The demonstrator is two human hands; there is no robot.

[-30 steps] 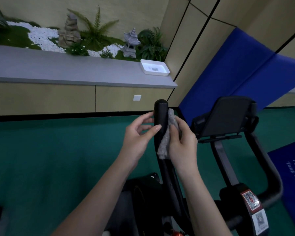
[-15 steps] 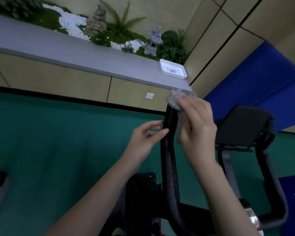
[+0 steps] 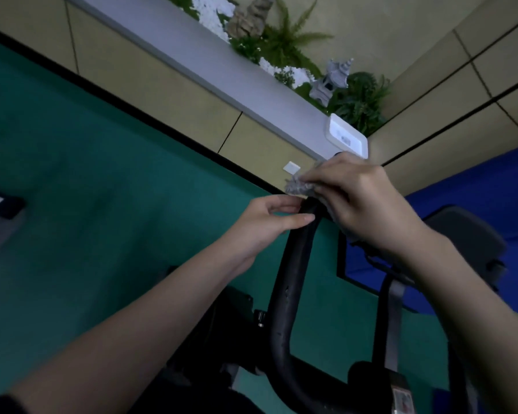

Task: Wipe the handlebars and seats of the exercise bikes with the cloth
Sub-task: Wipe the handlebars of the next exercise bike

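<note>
A black padded handlebar (image 3: pixel 293 270) of the exercise bike rises from the bottom centre and curves up to its tip. My right hand (image 3: pixel 368 204) is closed over that tip, pressing a crumpled grey cloth (image 3: pixel 296 186) onto it; the tip itself is hidden. My left hand (image 3: pixel 263 225) pinches the bar just below the tip from the left with thumb and fingers. The bike's dark console (image 3: pixel 467 240) shows behind my right wrist. No seat is in view.
Green floor (image 3: pixel 102 174) spreads to the left. A grey ledge (image 3: pixel 222 85) along the beige wall carries a white tray (image 3: pixel 347 137), ferns and a stone lantern (image 3: pixel 329 82). Blue mats (image 3: pixel 476 180) lean at the right. A dark object (image 3: pixel 0 204) lies at the far left.
My right hand has slid the cloth up the handlebar from its upper shaft to its tip. My left hand stays on the bar below. The view has tilted.
</note>
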